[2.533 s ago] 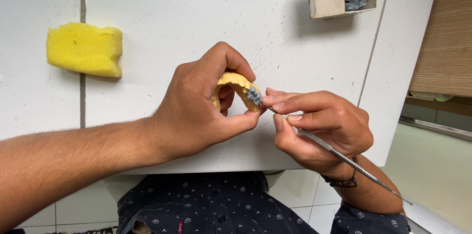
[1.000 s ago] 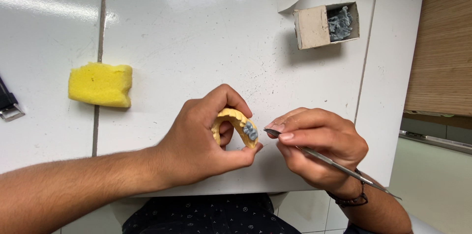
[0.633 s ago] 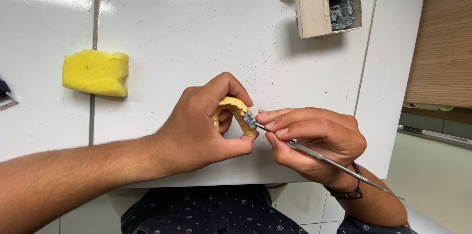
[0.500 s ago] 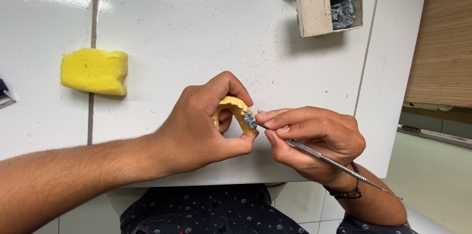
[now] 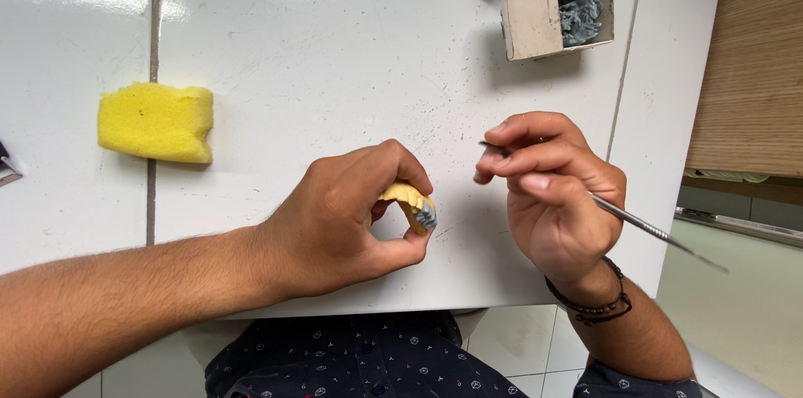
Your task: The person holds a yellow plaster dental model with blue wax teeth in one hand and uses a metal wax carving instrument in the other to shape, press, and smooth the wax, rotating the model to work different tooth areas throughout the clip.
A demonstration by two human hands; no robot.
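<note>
The left hand (image 5: 343, 227) is curling tightly around a yellow dental cast (image 5: 410, 201), pinching it between thumb and fingers, its grey teeth facing the right hand (image 5: 556, 197). That hand, just beside and apart, is gripping a thin metal instrument (image 5: 644, 227) in closed fingers. Farther left a yellow sponge (image 5: 156, 122) is lying; beyond the right hand a small cardboard box (image 5: 556, 17) is sitting.

the table (image 5: 335, 47) is glossy white, smooth, with faint scratches and specks. the sponge (image 5: 155, 122) is yellow foam, porous and matt. the dental model (image 5: 407, 196) looks like matt yellow plaster, with grey waxy material at its tip. the thin tool (image 5: 644, 227) is shiny metal. the small box (image 5: 534, 20) is dull cardboard holding grey lumps.
</note>
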